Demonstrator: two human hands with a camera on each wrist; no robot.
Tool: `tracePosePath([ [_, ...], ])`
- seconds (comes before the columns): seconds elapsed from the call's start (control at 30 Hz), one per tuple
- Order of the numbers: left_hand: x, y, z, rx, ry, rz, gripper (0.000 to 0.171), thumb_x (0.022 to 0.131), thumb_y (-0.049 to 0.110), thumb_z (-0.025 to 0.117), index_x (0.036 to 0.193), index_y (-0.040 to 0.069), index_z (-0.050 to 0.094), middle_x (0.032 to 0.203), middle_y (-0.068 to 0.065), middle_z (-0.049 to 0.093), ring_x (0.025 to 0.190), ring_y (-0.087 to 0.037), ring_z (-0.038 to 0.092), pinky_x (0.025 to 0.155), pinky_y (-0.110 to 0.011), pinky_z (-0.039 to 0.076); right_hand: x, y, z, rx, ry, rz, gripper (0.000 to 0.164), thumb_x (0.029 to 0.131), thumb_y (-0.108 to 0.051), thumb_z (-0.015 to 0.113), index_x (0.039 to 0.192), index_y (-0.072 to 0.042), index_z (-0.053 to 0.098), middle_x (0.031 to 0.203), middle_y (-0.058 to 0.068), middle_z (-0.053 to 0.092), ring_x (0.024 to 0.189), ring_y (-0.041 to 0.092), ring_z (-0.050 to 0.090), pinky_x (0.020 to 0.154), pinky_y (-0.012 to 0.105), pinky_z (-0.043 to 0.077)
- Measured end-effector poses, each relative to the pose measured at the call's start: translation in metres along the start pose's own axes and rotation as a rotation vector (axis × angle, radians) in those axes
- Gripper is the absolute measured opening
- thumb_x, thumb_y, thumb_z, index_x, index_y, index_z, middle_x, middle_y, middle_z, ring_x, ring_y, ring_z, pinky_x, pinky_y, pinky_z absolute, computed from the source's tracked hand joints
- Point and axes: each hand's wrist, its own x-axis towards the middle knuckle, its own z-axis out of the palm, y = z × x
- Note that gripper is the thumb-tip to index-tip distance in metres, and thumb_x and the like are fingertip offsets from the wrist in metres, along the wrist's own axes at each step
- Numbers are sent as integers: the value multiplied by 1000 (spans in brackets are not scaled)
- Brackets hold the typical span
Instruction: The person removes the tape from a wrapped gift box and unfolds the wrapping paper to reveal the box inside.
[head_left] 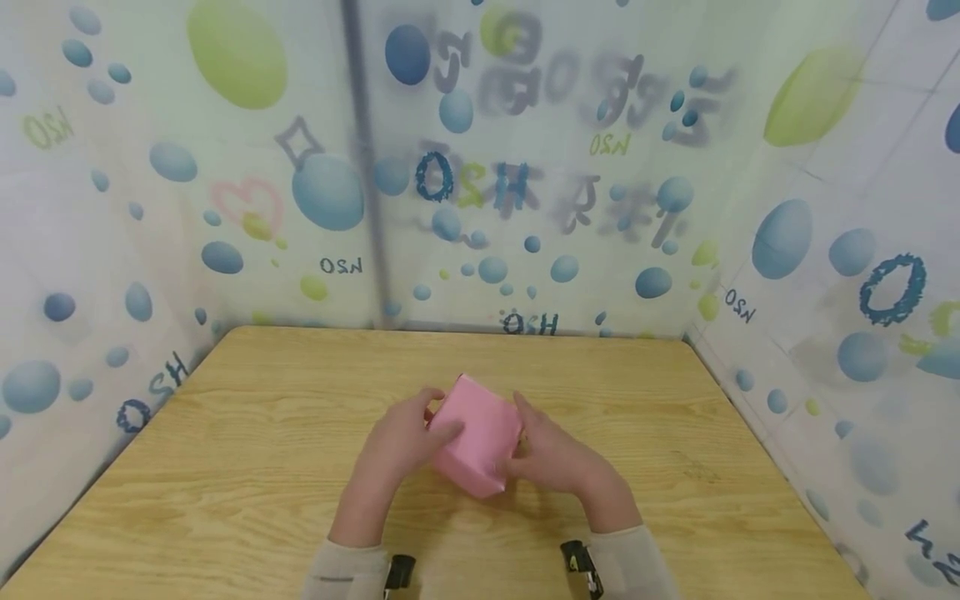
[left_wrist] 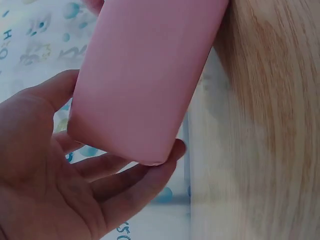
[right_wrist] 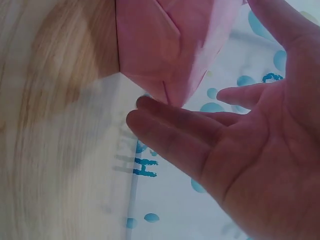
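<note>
A pink paper-wrapped box is held tilted close over the wooden table, between both hands. My left hand grips its left side; in the left wrist view the thumb lies along one edge of the smooth pink face and the fingers curl under the end. On the other side, my right hand holds the box with its thumb near the lower corner and its fingers farther up. Folded paper flaps show on the end facing the right hand, whose fingers lie fairly straight by the corner.
The light wooden table has rounded far corners. Behind it and along both sides hang pale curtains printed with blue and green drops. Light sleeves bearing black clips cover both wrists.
</note>
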Motion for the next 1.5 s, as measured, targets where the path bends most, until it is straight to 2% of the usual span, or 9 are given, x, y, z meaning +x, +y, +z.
tracePosePath([
  [0.17, -1, -5, 4, -14, -87, -16, 62, 100, 34, 74, 150, 4, 55, 120, -18, 75, 100, -25, 72, 86, -45, 62, 0, -1, 2, 12, -15, 22, 110, 92, -36, 84, 171, -5, 13, 174, 23, 30, 156, 39, 41, 128, 59, 35],
  [0.33, -4, -8, 8, -54, -135, -28, 73, 97, 33, 78, 153, -4, 50, 133, -24, 71, 112, -32, 73, 95, -51, 62, 0, -3, 3, -83, -23, 32, 91, 99, -35, 76, 168, -4, 26, 175, 30, 17, 163, 47, 21, 131, 63, 23],
  [0.47, -4, -8, 12, -53, -133, -7, 79, 97, 33, 78, 160, 1, 43, 142, -25, 66, 120, -35, 71, 100, -55, 60, 0, -2, 3, -99, -32, 40, 82, 102, -33, 72, 166, -2, 31, 175, 33, 11, 163, 49, 19, 132, 62, 22],
  [0.67, -4, -10, 16, -38, -155, 49, 68, 100, 33, 74, 159, 8, 49, 149, -23, 63, 133, -40, 65, 107, -59, 56, 0, 1, 4, -100, -38, 46, 77, 105, -30, 68, 166, -2, 31, 175, 33, 9, 163, 49, 20, 131, 63, 23],
  [0.87, -4, -12, 19, -38, -134, 67, 69, 100, 34, 73, 158, 5, 50, 145, -25, 65, 132, -41, 65, 108, -59, 55, 2, 1, 6, -122, -41, 1, 81, 104, -37, 69, 166, 0, 32, 178, 25, 9, 164, 44, 21, 132, 61, 24],
  [0.97, -5, -12, 19, -40, -123, 72, 69, 100, 34, 73, 157, 4, 50, 146, -25, 65, 133, -40, 66, 109, -59, 55, 3, -1, 7, -142, -41, -19, 80, 104, -37, 69, 166, -1, 32, 180, 16, 13, 165, 39, 22, 132, 58, 25],
  [1.07, -7, -12, 19, -37, -115, 73, 68, 100, 34, 74, 157, 4, 50, 146, -24, 65, 132, -40, 66, 109, -59, 55, 2, -2, 7, -155, -38, -17, 80, 104, -36, 69, 166, -3, 32, 179, 13, 18, 165, 37, 22, 133, 57, 25],
  [1.33, -7, -11, 21, -17, -92, 67, 69, 100, 36, 74, 156, 4, 51, 146, -24, 66, 132, -39, 66, 108, -59, 55, 0, -3, 6, -156, -26, 10, 80, 104, -39, 69, 165, -1, 35, 177, 26, 10, 162, 46, 25, 130, 61, 28],
  [1.5, -5, -11, 25, -1, -51, 85, 67, 100, 35, 73, 154, 1, 53, 148, -25, 64, 135, -41, 64, 111, -59, 53, -1, -3, 6, -147, -26, 29, 80, 103, -42, 69, 165, -3, 36, 176, 31, 11, 162, 49, 24, 130, 64, 27],
])
